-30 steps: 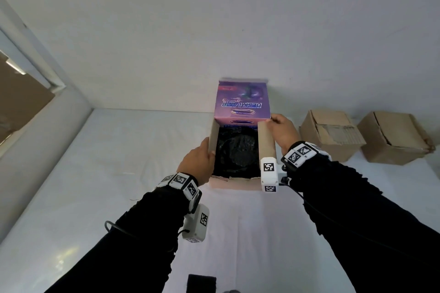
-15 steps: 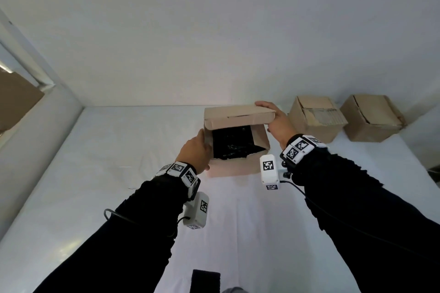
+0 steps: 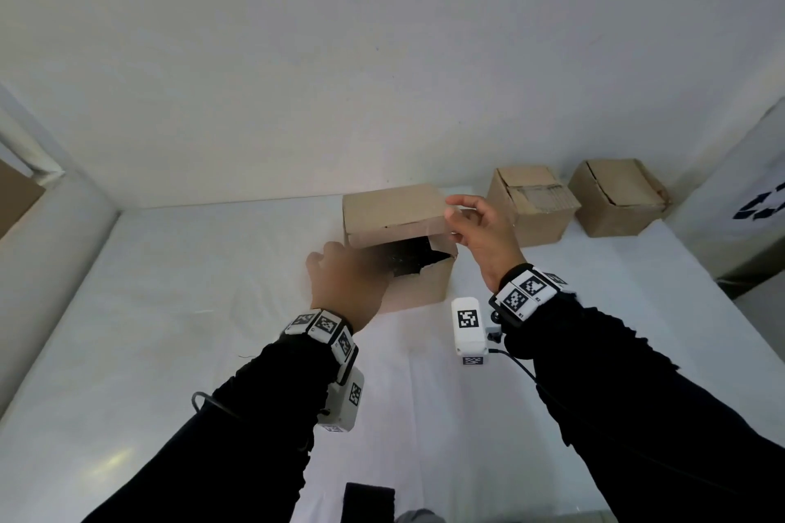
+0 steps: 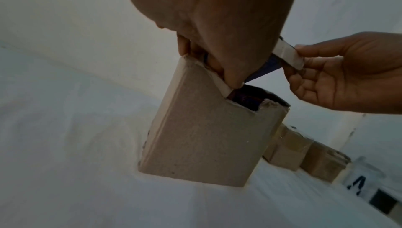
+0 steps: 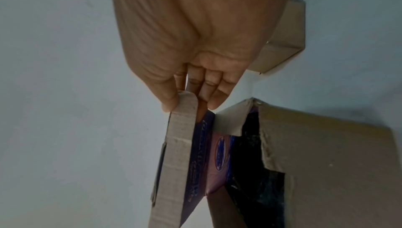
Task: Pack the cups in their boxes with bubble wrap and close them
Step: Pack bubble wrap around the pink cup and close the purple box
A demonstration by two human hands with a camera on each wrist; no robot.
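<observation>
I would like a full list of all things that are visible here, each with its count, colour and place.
open box: one, brown cardboard, purple print inside, centre of table.
lid: one, brown, half lowered over that box.
wrapped content: one, black, inside the box; cannot tell what it is.
closed boxes: two, brown, far right, side by side by the wall.
table: one, white cover.
wrist cameras: two, white, with black-and-white markers.
left hand: at the box's near left corner, blurred.
right hand: pinches the lid's tuck flap.
</observation>
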